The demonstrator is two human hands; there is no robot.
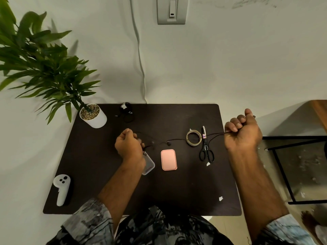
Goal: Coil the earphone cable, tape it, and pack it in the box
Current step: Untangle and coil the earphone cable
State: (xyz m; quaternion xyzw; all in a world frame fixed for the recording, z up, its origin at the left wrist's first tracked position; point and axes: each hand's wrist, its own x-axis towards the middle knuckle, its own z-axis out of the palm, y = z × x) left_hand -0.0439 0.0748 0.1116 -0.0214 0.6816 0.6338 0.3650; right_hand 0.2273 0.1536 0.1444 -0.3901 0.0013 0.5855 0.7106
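**Cable stretched between two hands over a dark mat**

A dark brown mat (177, 188) with rounded corners lies on a pale surface against a plain off-white wall. A grey wall plate (171, 10) sits high on that wall, and a pale cord (139, 55) hangs down from beside it to the mat's far edge. To the right stands a black metal frame (283, 174) under a wooden top.

The left hand (128, 147) is curled round one end of the thin black cable (178, 139). The right hand (242, 133), raised off the mat's right edge, pinches the other end in a fist. The cable runs between them, crossing above the tape roll (193, 137) and the scissors (206, 147). The tape is a thin, translucent ring; the scissors have black loop handles and a small coloured label too blurred to read.

A pink, rounded rectangular lid (169, 160) lies near the middle. The clear box (149, 165) sits just left of it, partly under the left wrist.

A second black coiled cable (126, 111) lies at the far edge, beside a white pot (95, 119) filled with pebbles and holding a leafy plant (40, 64). A white controller (62, 189) rests at the near left. Small white scraps (220, 198) dot the mat.
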